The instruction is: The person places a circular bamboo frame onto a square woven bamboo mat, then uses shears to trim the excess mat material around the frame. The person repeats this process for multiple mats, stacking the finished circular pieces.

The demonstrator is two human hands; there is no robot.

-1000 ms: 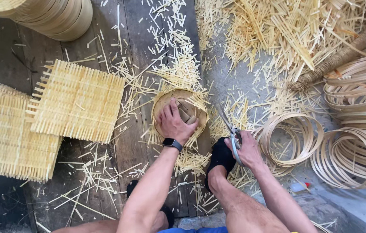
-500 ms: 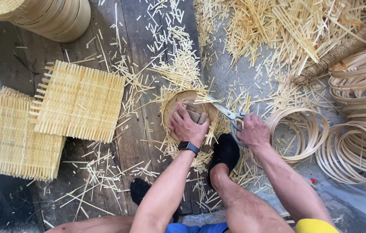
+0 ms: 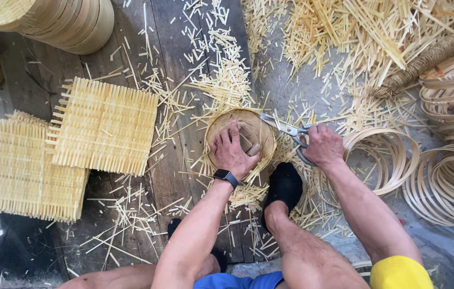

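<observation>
Head view: round bamboo tray (image 3: 248, 126) is being pressed flat to the plank floor (image 3: 179, 160) by the left hand (image 3: 232, 152), fingers spread; scissors (image 3: 287, 130) are being gripped by the right hand (image 3: 323, 145), blades at the tray's right rim. Space is being crowded by bamboo offcuts (image 3: 227, 80); woven mats (image 3: 104, 126) lying left, hoops (image 3: 387, 155) right

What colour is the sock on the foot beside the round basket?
Black. The sock shows best in the head view, just right of the left hand.

Black wristwatch (image 3: 226, 176), black socks (image 3: 285, 184), blue shorts (image 3: 237, 281), yellow sleeve (image 3: 401, 274).
</observation>
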